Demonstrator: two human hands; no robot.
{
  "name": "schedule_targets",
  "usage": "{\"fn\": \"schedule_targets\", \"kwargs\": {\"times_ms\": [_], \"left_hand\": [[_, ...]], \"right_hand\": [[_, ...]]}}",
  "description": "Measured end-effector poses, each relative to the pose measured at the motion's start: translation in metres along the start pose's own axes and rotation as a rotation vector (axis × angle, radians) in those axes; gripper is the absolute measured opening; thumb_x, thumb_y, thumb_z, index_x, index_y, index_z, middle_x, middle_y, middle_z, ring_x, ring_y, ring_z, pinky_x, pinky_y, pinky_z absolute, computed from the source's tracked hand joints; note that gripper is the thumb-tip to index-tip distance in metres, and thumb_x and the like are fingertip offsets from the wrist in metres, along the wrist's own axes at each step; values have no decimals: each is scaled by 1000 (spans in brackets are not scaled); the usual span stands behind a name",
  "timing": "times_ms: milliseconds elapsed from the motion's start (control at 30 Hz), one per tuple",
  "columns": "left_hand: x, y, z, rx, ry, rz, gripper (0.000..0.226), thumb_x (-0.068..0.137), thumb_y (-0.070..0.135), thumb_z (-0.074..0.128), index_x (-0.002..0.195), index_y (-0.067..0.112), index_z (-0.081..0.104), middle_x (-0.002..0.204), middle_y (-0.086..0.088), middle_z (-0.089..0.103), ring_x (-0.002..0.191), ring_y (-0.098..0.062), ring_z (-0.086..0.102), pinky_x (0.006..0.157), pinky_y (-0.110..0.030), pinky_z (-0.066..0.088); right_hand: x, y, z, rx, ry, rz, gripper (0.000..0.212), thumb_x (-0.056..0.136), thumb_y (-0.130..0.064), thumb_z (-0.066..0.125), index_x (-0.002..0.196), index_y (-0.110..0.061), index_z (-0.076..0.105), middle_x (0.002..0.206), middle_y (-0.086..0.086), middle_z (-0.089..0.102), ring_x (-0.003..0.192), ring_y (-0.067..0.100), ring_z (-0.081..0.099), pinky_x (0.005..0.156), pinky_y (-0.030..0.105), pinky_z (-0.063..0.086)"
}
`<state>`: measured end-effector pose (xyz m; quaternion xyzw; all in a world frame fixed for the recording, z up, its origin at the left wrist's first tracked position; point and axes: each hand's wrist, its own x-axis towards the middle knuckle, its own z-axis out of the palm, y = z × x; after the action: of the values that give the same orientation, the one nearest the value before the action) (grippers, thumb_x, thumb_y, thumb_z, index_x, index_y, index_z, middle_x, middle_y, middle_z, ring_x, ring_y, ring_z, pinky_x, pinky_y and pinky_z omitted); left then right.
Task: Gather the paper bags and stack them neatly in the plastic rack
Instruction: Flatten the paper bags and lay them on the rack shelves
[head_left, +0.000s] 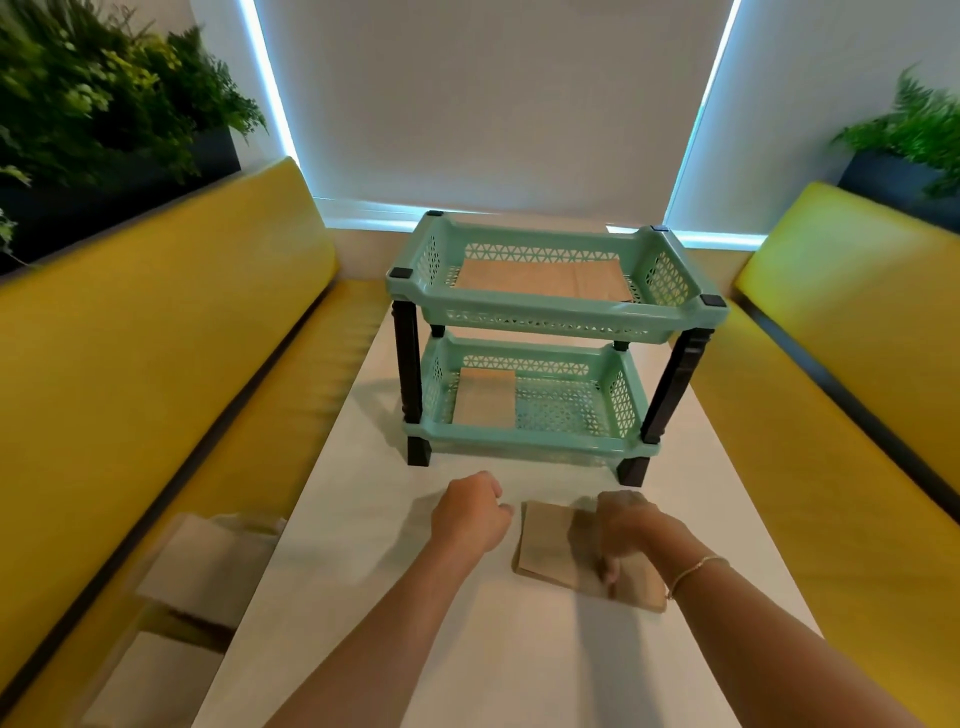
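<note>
A mint-green two-tier plastic rack (545, 439) with black legs stands in the middle of the white table. A large brown paper bag (545, 278) lies flat in its top tier. A smaller brown bag (485, 397) lies in the left half of the bottom tier. In front of the rack a small brown paper bag (548, 545) lies flat on the table. My right hand (623, 530) is over this bag, blurred, thumb at its near edge, fingers curled down onto it. My left hand (470, 514) hovers just left of the bag, fingers curled into a fist, holding nothing.
The white table (363, 545) runs between two yellow benches (156, 364) (857, 322). White paper bags (208, 561) lie on the left bench seat near the table edge. Planters with green plants stand behind both benches. A window blind closes the far end.
</note>
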<state>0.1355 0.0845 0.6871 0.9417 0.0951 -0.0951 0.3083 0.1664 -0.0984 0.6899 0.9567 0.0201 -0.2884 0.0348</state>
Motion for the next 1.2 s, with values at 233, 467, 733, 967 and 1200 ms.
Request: {"fn": "schedule_targets", "kwargs": {"times_ms": [233, 467, 733, 967, 1200], "left_hand": [[-6, -3, 4, 48, -54, 1, 40, 90, 32, 58, 126, 14, 53, 127, -7, 57, 115, -24, 54, 91, -29, 46], [-12, -2, 17, 69, -106, -35, 37, 89, 28, 58, 122, 11, 52, 123, -9, 57, 112, -26, 55, 88, -30, 46], [-18, -4, 22, 69, -143, -36, 41, 89, 28, 58, 124, 11, 50, 126, -9, 55, 114, -25, 54, 91, -30, 46], [-17, 1, 0, -153, -97, -60, 60, 86, 37, 64, 132, 6, 40, 131, -11, 51, 119, -26, 51, 91, -28, 44], [11, 39, -18, -531, -138, -67, 45, 85, 30, 64, 122, 11, 49, 120, -8, 59, 108, -25, 57, 91, -33, 50]], "right_hand": [[-2, 3, 1, -36, 28, -17, 72, 68, -32, 80, 129, -13, 48, 129, 11, 45, 118, 28, 44, 96, 34, 42], [-5, 10, 7, 42, 17, 23, 96, 50, -42, 88, 129, -17, 40, 126, 6, 51, 113, 27, 51, 91, 36, 48], [-18, 12, 14, 13, 82, 24, 63, 72, -48, 72, 123, -18, 52, 121, 6, 55, 114, 24, 45, 94, 31, 33], [-33, 2, -3, 386, 171, -62, 49, 77, -34, 70, 119, -14, 56, 116, 7, 59, 108, 25, 56, 93, 33, 48], [-29, -26, -56, 1282, 151, -91, 42, 78, -14, 75, 113, -7, 54, 99, 9, 62, 95, 29, 60, 69, 33, 54]]}}
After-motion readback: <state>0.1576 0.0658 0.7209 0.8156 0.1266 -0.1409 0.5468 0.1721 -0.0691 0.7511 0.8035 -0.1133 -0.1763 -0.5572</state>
